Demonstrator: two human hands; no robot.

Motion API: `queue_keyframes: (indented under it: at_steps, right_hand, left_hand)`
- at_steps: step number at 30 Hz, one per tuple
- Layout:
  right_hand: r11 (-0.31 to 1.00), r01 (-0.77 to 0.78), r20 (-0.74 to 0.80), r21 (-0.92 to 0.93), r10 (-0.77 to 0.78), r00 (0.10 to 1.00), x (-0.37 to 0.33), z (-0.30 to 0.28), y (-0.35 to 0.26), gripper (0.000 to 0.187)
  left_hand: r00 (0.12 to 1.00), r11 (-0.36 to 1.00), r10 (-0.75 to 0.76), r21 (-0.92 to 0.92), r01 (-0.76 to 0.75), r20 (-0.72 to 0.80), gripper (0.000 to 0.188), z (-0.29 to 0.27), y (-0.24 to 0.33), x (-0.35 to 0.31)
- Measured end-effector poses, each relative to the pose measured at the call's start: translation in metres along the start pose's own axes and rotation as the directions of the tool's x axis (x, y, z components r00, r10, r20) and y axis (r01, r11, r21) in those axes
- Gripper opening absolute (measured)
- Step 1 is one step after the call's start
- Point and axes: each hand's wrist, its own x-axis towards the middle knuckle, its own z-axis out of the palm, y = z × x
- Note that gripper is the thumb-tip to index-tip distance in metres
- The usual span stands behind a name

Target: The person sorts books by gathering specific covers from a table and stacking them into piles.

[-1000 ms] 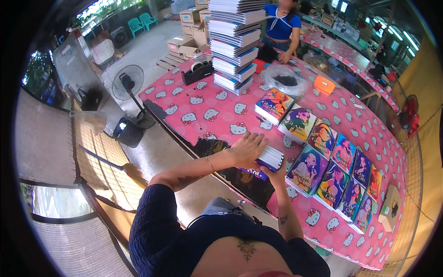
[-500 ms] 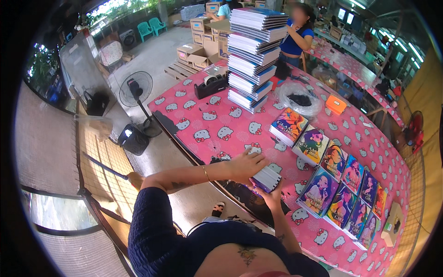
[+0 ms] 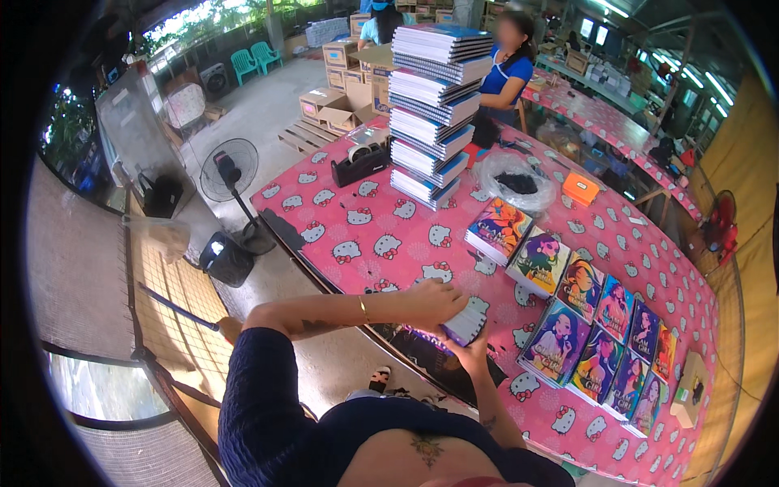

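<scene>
At the table's near edge I hold a small bundle of spiral-bound notebooks [image 3: 466, 326] between my two hands, tilted, its bound edge to the right and a purple cover partly showing below. My left hand [image 3: 438, 302] is closed over the bundle's upper left side. My right hand [image 3: 471, 351] grips it from below and the right, fingers partly hidden behind it. How many notebooks are in the bundle I cannot tell. To the right, piles of notebooks with colourful illustrated covers [image 3: 557, 338] lie in rows on the pink patterned table [image 3: 381, 268].
A tall stack of notebooks [image 3: 434, 114] stands at the back beside a black tape dispenser [image 3: 361, 165]. Behind are a clear plastic roll [image 3: 517, 180] and an orange box [image 3: 581, 188]. A standing fan [image 3: 231, 170] is left of the table. A person in blue [image 3: 507, 81] stands beyond.
The bundle has tilted so that less of its white page edges shows, and my left hand has shifted slightly nearer me. The person in blue has lowered a raised arm. The view has shifted a little.
</scene>
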Motion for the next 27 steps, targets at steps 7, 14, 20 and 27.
queue_keyframes:
  at_steps: [7,14,20,27]
  right_hand:
    - [0.604,-0.649,0.275,0.463,0.598,0.753,0.033,0.009,0.006,0.081]
    - [0.21,-0.68,0.588,0.703,0.368,0.721,0.093,0.09,0.023,0.078]
    - [0.845,-0.206,-0.133,0.493,0.308,0.942,0.201,0.113,0.025,0.096]
    - [0.914,-0.394,-0.437,0.093,0.393,0.809,0.275,0.116,0.149,0.104]
  left_hand:
    - [0.958,0.97,0.24,0.004,-0.242,-0.154,0.061,-0.062,-0.012,-0.064]
    - [0.852,0.921,0.385,0.21,-0.328,-0.355,0.057,-0.075,-0.101,-0.132]
    - [0.537,-0.153,-0.831,-0.988,0.03,0.145,0.049,0.088,-0.257,-0.181]
    - [0.553,0.072,-0.804,-0.888,0.455,0.219,0.04,0.123,-0.352,-0.12]
